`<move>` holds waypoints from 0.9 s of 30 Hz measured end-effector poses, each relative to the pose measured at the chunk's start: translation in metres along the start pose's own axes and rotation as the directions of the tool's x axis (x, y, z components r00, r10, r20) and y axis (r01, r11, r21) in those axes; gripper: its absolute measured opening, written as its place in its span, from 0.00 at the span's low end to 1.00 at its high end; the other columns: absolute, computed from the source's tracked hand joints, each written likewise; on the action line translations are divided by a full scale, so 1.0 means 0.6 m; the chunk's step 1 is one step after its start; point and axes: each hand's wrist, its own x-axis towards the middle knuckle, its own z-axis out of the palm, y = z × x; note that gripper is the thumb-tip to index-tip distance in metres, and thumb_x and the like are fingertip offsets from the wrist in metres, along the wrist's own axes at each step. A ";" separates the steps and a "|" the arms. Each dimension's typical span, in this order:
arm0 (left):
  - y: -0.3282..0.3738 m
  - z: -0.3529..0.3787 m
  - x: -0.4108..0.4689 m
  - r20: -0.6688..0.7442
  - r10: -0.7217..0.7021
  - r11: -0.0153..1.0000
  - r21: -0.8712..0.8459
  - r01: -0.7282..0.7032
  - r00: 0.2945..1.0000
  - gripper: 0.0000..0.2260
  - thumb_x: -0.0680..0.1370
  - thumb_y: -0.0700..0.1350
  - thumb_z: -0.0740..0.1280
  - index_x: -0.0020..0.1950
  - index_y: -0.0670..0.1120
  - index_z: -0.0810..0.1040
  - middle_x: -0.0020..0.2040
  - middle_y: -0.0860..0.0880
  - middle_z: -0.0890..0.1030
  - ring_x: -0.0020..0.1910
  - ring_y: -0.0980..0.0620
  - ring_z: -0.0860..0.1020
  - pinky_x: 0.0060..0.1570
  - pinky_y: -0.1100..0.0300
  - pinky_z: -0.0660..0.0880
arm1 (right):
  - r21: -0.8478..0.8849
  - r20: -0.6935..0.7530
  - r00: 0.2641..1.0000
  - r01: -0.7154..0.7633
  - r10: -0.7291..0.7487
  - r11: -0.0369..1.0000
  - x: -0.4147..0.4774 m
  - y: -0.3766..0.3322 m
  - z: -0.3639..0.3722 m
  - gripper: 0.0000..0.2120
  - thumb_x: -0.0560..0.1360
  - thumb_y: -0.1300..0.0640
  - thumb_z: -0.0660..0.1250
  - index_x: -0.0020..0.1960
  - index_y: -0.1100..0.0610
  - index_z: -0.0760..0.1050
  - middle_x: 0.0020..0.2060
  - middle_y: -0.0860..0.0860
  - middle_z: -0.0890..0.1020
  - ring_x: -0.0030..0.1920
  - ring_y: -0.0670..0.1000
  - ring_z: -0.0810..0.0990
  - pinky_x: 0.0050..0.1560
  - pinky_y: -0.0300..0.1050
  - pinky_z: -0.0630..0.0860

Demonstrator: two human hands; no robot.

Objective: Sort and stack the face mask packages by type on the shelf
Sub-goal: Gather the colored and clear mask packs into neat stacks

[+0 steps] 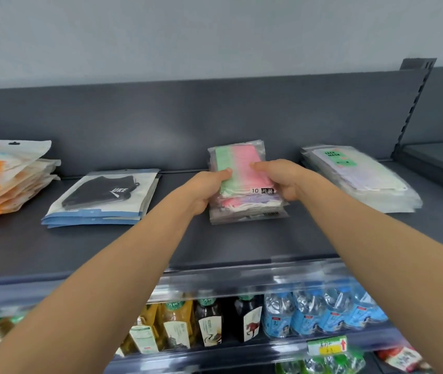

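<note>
On the dark grey shelf (161, 247) lie several piles of mask packages. In the middle stands a stack of clear packs with pink and green masks (242, 163). My left hand (207, 188) grips its left side, thumb on top. My right hand (282, 176) grips its right side the same way. The top pack is tilted up at the back. To the left lies a pile of black-mask packs with blue edges (101, 198). At the far left is an orange and white pile (1, 182). At the right lies a pile of pale packs with a green label (361, 179).
The shelf's back panel (188, 117) rises behind the piles. A slotted upright (415, 103) bounds the right end. Below the front edge stand tea bottles (177, 322) and water bottles (323, 311) on a lower shelf.
</note>
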 end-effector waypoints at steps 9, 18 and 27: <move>-0.006 0.016 -0.025 -0.017 0.031 0.998 0.057 -0.030 0.999 0.10 0.78 0.41 0.66 0.58 0.40 0.76 0.44 0.48 0.82 0.38 0.52 0.80 0.30 0.64 0.77 | 0.059 0.073 0.997 0.028 -0.032 0.998 -0.008 0.010 -0.002 0.10 0.77 0.59 0.66 0.57 0.62 0.75 0.47 0.56 0.82 0.43 0.54 0.81 0.52 0.52 0.81; -0.009 0.028 -0.047 -0.090 0.087 0.996 0.036 -0.084 0.992 0.23 0.74 0.50 0.72 0.63 0.39 0.73 0.54 0.46 0.82 0.51 0.49 0.81 0.56 0.55 0.77 | 0.096 0.061 0.996 0.061 -0.067 0.993 -0.012 0.022 -0.020 0.09 0.78 0.54 0.64 0.54 0.59 0.75 0.42 0.53 0.82 0.40 0.53 0.80 0.47 0.48 0.77; -0.018 0.020 -0.079 0.112 0.061 0.772 0.625 -0.118 0.992 0.62 0.58 0.47 0.82 0.78 0.50 0.41 0.72 0.48 0.67 0.68 0.49 0.69 0.67 0.59 0.68 | 0.065 0.051 0.996 0.070 -0.074 0.995 -0.026 0.025 -0.013 0.18 0.76 0.49 0.66 0.60 0.60 0.70 0.48 0.53 0.81 0.39 0.52 0.77 0.32 0.38 0.74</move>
